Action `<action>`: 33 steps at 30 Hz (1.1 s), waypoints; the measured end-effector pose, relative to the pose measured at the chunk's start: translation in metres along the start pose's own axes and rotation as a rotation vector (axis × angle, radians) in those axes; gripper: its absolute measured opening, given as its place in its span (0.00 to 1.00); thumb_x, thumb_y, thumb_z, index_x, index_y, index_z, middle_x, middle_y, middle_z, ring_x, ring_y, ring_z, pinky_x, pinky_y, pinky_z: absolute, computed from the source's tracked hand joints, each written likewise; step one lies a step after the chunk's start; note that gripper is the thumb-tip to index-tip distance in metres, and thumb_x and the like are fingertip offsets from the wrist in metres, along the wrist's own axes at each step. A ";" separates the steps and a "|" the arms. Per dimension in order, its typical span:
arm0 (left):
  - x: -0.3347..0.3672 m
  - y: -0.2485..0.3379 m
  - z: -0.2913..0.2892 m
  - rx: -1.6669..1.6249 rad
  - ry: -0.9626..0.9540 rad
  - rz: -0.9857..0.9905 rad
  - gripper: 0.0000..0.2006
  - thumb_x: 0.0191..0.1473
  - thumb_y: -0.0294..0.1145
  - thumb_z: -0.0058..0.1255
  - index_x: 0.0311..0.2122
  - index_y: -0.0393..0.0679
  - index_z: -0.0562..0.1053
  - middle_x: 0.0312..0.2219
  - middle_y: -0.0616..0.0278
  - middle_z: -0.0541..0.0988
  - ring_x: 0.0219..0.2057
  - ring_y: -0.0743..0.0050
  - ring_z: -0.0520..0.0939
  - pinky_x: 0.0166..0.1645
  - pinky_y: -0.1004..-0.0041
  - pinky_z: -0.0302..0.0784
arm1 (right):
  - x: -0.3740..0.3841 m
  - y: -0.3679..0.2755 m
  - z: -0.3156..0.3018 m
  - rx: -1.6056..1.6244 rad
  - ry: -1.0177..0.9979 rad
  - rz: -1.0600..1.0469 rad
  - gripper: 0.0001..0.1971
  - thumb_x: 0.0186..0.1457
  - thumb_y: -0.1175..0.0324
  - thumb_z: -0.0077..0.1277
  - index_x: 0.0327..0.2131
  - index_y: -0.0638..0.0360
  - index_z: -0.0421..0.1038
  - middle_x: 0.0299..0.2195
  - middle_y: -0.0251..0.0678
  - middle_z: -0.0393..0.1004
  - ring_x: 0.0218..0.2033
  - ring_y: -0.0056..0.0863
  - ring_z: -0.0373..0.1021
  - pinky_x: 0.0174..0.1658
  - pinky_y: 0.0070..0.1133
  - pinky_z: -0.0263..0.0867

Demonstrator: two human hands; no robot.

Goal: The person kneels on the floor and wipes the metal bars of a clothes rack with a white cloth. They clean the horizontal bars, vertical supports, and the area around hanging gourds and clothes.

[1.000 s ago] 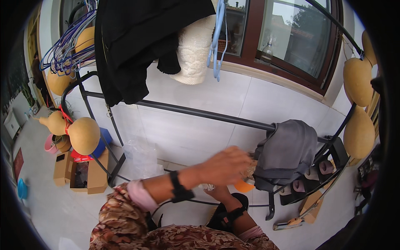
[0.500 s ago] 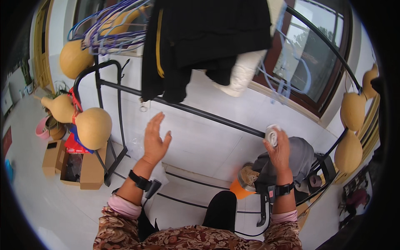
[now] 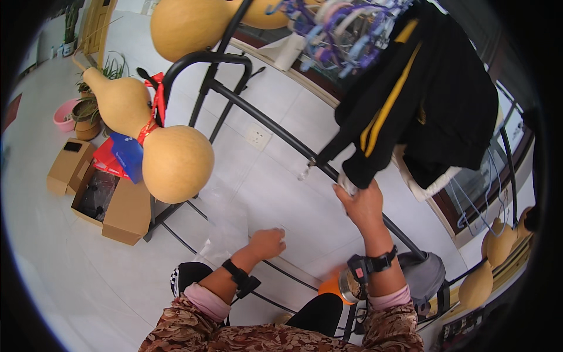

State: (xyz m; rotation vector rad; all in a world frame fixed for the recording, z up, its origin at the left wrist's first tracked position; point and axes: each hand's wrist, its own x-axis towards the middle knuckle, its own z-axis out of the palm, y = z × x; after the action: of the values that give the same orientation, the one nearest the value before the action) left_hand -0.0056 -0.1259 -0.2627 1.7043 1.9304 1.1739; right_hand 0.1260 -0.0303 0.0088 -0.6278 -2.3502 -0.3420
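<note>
My right hand point(image 3: 362, 206) is closed on a white cloth point(image 3: 347, 184), which it presses against the black rail point(image 3: 281, 134) of a clothes rack, just under a hanging black garment point(image 3: 404, 111) with yellow stripes. A small metal-looking ring or clip point(image 3: 304, 171) hangs by the rail near the garment's sleeve. Lower and to the left, my left hand point(image 3: 267, 243) hovers below the rail with its fingers curled in. Nothing shows in it. Beside its wrist lies clear plastic film point(image 3: 226, 226).
Bunched hangers point(image 3: 346, 35) and large dried gourds point(image 3: 177, 164) hang about the rack. An open cardboard box point(image 3: 126, 214) stands on the floor at left. Near my right forearm are an orange container point(image 3: 335, 287) and grey cloth point(image 3: 425, 276). Potted plants point(image 3: 87, 120) stand far left.
My view has turned toward the left. My right hand has slid the white cloth leftward along the rail, from its right end to below the black garment. My left hand has dropped and curled its fingers.
</note>
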 end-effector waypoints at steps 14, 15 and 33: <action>0.006 -0.005 -0.007 0.159 -0.387 -0.065 0.13 0.50 0.33 0.51 0.37 0.38 0.81 0.39 0.48 0.84 0.44 0.46 0.85 0.46 0.53 0.81 | 0.215 -0.239 0.138 0.133 -0.191 -0.133 0.27 0.48 0.54 0.64 0.49 0.57 0.73 0.46 0.48 0.74 0.44 0.50 0.74 0.47 0.37 0.74; 0.006 -0.005 -0.007 0.171 -0.403 -0.070 0.13 0.50 0.33 0.51 0.37 0.38 0.81 0.39 0.48 0.85 0.44 0.46 0.85 0.46 0.53 0.81 | 0.219 -0.244 0.140 0.132 -0.214 -0.119 0.27 0.47 0.54 0.65 0.49 0.57 0.72 0.46 0.48 0.74 0.44 0.50 0.75 0.46 0.37 0.75; -0.012 -0.013 -0.027 0.247 -0.395 -0.189 0.14 0.51 0.35 0.52 0.39 0.39 0.82 0.40 0.46 0.84 0.44 0.44 0.84 0.48 0.54 0.80 | -0.002 -0.003 0.015 0.017 -0.097 0.070 0.31 0.42 0.64 0.70 0.52 0.54 0.70 0.42 0.46 0.73 0.42 0.48 0.74 0.44 0.35 0.72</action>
State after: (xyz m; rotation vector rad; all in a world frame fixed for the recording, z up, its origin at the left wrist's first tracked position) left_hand -0.0306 -0.1465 -0.2590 1.6694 1.9846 0.5020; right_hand 0.1176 -0.0278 -0.0042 -0.7309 -2.4135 -0.2653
